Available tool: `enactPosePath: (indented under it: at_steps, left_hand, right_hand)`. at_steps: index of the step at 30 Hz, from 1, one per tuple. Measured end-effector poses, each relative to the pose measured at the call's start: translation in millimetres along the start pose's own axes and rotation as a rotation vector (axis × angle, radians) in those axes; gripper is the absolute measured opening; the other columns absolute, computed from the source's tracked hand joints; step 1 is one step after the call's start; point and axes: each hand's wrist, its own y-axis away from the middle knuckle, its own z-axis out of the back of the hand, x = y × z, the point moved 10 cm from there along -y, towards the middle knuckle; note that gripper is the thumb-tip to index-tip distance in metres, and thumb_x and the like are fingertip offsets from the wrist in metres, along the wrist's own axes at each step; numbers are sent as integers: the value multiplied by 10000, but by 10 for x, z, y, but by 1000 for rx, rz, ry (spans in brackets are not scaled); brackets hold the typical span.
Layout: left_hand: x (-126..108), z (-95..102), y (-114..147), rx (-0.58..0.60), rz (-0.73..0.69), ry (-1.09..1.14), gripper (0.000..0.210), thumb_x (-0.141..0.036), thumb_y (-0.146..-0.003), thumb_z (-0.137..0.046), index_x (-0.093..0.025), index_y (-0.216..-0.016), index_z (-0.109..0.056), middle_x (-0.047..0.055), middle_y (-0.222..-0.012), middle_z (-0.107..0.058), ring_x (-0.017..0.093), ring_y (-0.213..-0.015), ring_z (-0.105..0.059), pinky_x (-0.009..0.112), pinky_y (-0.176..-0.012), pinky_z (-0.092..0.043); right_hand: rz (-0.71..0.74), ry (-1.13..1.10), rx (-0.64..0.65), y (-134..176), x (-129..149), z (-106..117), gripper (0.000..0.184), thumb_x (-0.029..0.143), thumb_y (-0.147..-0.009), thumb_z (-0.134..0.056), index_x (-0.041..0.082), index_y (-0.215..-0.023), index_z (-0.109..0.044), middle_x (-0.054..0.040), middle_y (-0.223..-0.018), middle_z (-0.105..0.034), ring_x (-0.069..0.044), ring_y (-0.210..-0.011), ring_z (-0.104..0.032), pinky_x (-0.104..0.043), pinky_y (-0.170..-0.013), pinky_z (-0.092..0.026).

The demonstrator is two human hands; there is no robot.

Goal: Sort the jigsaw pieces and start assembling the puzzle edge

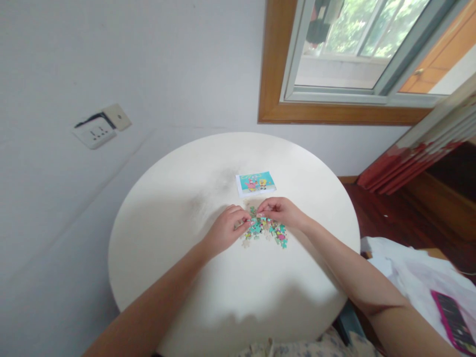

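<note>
A loose heap of small jigsaw puzzle pieces [256, 228], mostly turquoise with some pink, yellow and pale ones, lies on the round white table [156, 223]. At the heap's left side, my left hand [227, 229] is closed, thumb and fingers pinching a small puzzle piece. My right hand [280, 210] reaches in from the right over the back of the heap and pinches another piece, pale in colour, at its fingertips. Both sets of fingertips are close together and cover part of the pieces. Just beyond them lies a picture card [256, 184] with a pink and a yellow cartoon figure.
A white wall with a socket [95, 132] borders the table at the left and back. The wood-framed window [342, 113] is at the upper right. To the right, a pink-edged phone [453, 320] lies on white plastic [403, 272], below a red and cream curtain [405, 161].
</note>
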Motion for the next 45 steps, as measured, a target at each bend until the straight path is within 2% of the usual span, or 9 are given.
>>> enactPosePath:
  at_steps: [5, 10, 15, 18, 27, 31, 36, 41, 45]
  left_hand:
    - [-3, 3, 3, 9, -35, -34, 292, -337, -979, -463, -182, -876, -689, 64, -862, -671, 198, -864, -580, 343, -814, -435]
    - [-39, -79, 19, 49, -76, -58, 248, -317, -965, -504, -211, -954, -727, 59, -889, -665, 198, -894, -567, 346, -831, -434]
    - [44, -46, 16, 13, -50, -79, 192, -299, -937, -561, -214, -970, -730, 56, -904, -658, 199, -905, -572, 344, -840, -434]
    - [115, 6, 11, -8, -22, -90, 211, -281, -952, -528, -199, -995, -717, 58, -908, -650, 197, -906, -573, 340, -838, -435]
    - [66, -34, 14, 11, -41, -73, 210, -266, -954, -514, -200, -976, -712, 59, -918, -655, 195, -905, -584, 324, -832, -441]
    - [12, -55, 19, 22, -54, -43, 218, -273, -959, -509, -195, -990, -710, 63, -923, -650, 197, -915, -580, 326, -841, -439]
    - [-172, -125, 38, 78, -118, -10, 271, -392, -929, -579, -214, -1113, -665, 64, -1025, -635, 209, -991, -558, 335, -893, -433]
    - [-279, -125, 20, 72, -141, 20, 258, -379, -970, -505, -182, -951, -672, 61, -960, -653, 195, -949, -566, 314, -864, -436]
    - [-203, -53, 6, 30, -133, 37, 273, -336, -986, -469, -178, -949, -688, 63, -885, -688, 191, -875, -590, 308, -806, -445]
  right_hand:
    - [19, 193, -44, 21, 62, 226, 356, 495, -767, -689, 143, -815, -694, 28, -601, -543, -89, -531, -448, -224, -519, -347]
    - [155, 409, 36, 43, 181, 123, 312, 451, -840, -631, 165, -842, -756, -44, -773, -654, -133, -681, -552, -250, -647, -438]
    - [12, 399, 63, 61, 46, 206, 330, 418, -876, -567, 153, -938, -753, -27, -724, -679, -127, -625, -554, -238, -599, -429]
    - [11, 434, 61, 110, 103, 323, 273, 318, -859, -548, 156, -956, -746, -34, -780, -690, -129, -665, -570, -236, -625, -432]
    - [-76, 689, 353, 305, 16, 120, 154, 234, -727, -696, 189, -873, -718, 26, -682, -587, -116, -609, -519, -227, -595, -379]
    - [-20, 578, 375, 286, 91, 32, 46, 214, -774, -645, 178, -778, -674, 26, -684, -573, -107, -618, -499, -221, -604, -381]
    - [71, 318, 196, 193, 257, 27, 144, 308, -829, -620, 166, -809, -635, 32, -668, -533, -99, -604, -452, -222, -579, -366]
    - [151, 274, 105, 128, 346, -109, 141, 300, -798, -656, 166, -769, -626, 37, -642, -497, -97, -593, -433, -224, -559, -345]
    - [115, 98, 27, 83, 285, -35, 225, 365, -795, -680, 165, -745, -590, 63, -603, -425, -85, -554, -384, -223, -527, -300]
